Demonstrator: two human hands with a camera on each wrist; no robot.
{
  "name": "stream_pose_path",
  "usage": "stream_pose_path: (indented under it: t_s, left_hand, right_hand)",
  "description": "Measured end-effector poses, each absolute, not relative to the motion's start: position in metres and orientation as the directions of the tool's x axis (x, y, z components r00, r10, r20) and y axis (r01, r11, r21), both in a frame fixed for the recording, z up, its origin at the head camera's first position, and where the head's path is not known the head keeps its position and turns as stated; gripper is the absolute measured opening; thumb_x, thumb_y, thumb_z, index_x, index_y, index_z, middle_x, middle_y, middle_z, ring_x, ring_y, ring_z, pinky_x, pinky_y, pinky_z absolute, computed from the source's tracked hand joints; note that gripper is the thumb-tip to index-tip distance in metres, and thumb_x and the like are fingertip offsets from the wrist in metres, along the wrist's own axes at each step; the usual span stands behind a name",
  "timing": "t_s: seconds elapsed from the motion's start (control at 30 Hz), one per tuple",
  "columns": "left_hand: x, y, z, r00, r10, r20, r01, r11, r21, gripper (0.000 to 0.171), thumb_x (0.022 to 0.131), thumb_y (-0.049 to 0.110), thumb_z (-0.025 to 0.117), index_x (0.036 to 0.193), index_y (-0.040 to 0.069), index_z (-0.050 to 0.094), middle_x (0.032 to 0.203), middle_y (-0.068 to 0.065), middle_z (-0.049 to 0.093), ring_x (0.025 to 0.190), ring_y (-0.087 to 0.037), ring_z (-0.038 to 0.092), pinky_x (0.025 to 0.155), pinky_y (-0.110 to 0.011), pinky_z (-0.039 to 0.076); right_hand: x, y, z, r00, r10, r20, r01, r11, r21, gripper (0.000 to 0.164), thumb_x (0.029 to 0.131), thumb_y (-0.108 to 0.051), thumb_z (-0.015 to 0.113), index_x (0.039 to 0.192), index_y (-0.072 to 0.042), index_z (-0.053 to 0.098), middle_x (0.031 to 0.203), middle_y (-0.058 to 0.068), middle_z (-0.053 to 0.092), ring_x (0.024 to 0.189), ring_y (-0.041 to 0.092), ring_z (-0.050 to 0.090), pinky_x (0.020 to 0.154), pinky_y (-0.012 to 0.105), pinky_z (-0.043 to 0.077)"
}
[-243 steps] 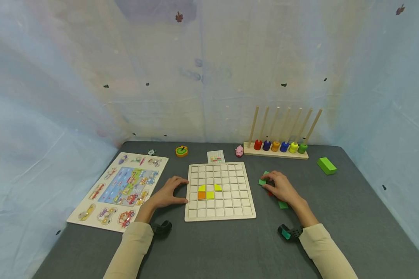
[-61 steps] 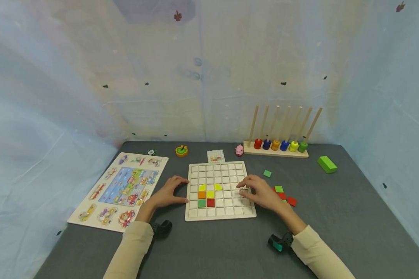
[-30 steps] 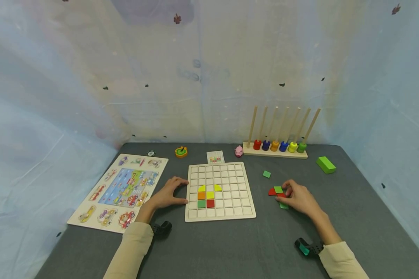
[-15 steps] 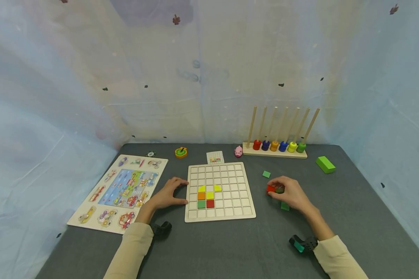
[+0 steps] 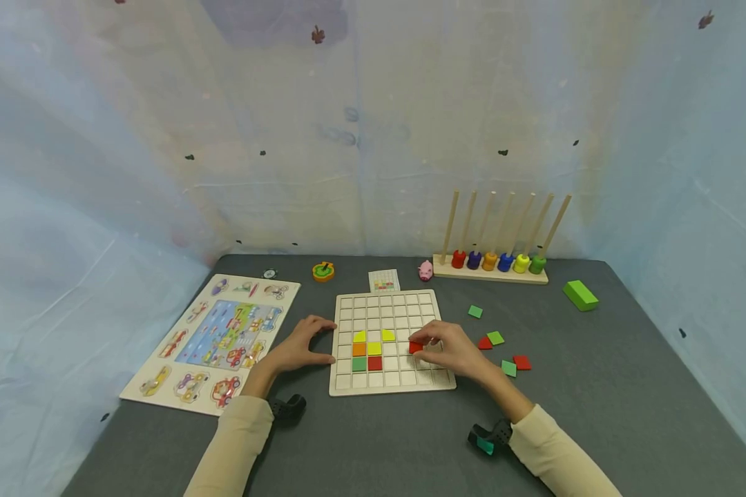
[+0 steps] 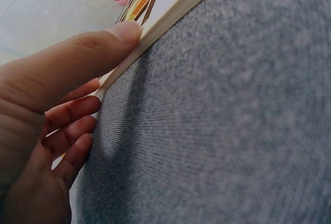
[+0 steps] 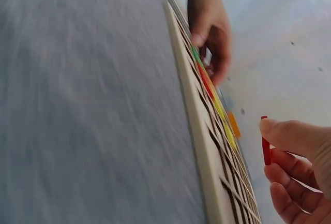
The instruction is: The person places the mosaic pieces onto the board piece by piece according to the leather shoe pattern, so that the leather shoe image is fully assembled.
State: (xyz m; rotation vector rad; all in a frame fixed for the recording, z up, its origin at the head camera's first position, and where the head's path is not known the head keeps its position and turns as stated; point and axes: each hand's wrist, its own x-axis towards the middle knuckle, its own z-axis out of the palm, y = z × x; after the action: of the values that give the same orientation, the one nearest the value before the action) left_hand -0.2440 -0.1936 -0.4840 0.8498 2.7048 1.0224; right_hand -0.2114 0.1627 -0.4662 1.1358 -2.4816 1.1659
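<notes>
My right hand (image 5: 454,352) pinches a red square tile (image 5: 415,347) between thumb and fingers, over the right half of a wooden grid board (image 5: 410,379). The right wrist view shows this tile (image 7: 266,149) edge-on and raised off the board. My left hand (image 5: 298,343) rests on the board's left edge, thumb and fingers spread apart along it. On the board lie yellow pieces (image 5: 374,348), an orange tile (image 5: 359,349), a green tile (image 5: 359,364) and a dark red tile (image 5: 375,363). Loose tiles lie right of it, including a green one (image 5: 508,368) and a red one (image 5: 522,362).
A pattern card (image 5: 384,280) lies behind the board. Farther back are a pink pig (image 5: 425,270), a peg stand (image 5: 491,275) with coloured beads and a round toy (image 5: 323,271). A picture puzzle (image 5: 224,331) lies left. A green block (image 5: 581,295) sits far right.
My right hand has taken a red tile from the loose pieces and moved left over the board. Earlier, a green and a dark red tile came onto the board. The left hand stays put.
</notes>
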Motion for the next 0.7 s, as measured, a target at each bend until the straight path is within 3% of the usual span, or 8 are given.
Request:
stream_pose_path:
  t_s: [0.3, 0.7]
  left_hand:
    - [-0.244, -0.193, -0.483, -0.832, 0.550, 0.079, 0.464, 0.609, 0.643, 0.069, 0.076, 0.038, 0.077, 0.131, 0.008, 0.049, 0.128, -0.010, 0.042, 0.116, -0.027, 0.037, 0.099, -0.050, 0.031]
    - [-0.243, -0.193, -0.484, -0.834, 0.546, 0.080, 0.463, 0.613, 0.640, 0.069, 0.076, 0.039, 0.077, 0.131, 0.009, 0.049, 0.128, -0.010, 0.042, 0.116, -0.027, 0.038, 0.098, -0.051, 0.031]
  right_hand:
    - [-0.210, 0.127, -0.478, -0.642, -0.629, 0.438, -0.733, 0.337, -0.591, 0.023, 0.077, -0.011, 0.077, 0.097, -0.006, 0.069, 0.093, 0.003, 0.067, 0.083, 0.014, 0.060, 0.071, 0.028, 0.049]
    - [-0.207, 0.122, -0.483, -0.627, -0.645, 0.437, -0.770, 0.426, -0.476, 0.012, 0.077, -0.017, 0.077, 0.088, -0.013, 0.075, 0.092, -0.001, 0.065, 0.090, 0.013, 0.054, 0.080, 0.031, 0.043]
